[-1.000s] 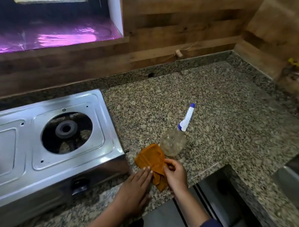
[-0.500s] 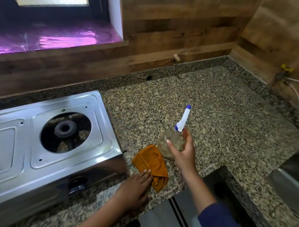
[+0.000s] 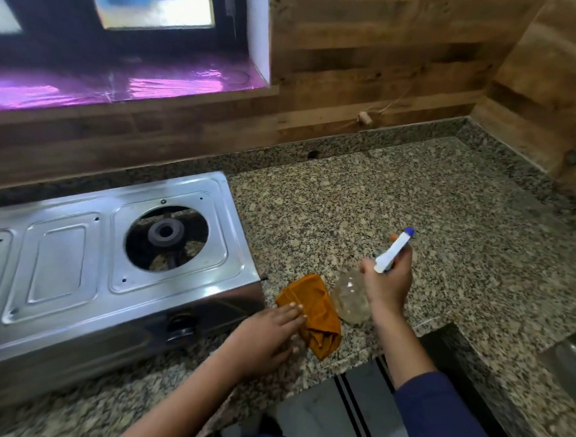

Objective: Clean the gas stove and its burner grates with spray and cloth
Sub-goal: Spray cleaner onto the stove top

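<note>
Stove sat lower left, cloth just off its right edge. Left hand lay flat on the cloth; right hand gripped the bottle, counter stretching beyond to upper right.

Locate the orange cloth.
Head view, lower centre: the orange cloth lies on the granite countertop, between the front right corner of the gas stove and the spray bottle gripped by the right hand, with the left hand touching it.

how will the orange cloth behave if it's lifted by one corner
Probably floppy: the orange cloth lies crumpled in soft folds, so it should drape rather than hold shape. Likely light, since it looks like thin fabric. The left hand touches it, which would likely pin that edge.
</note>
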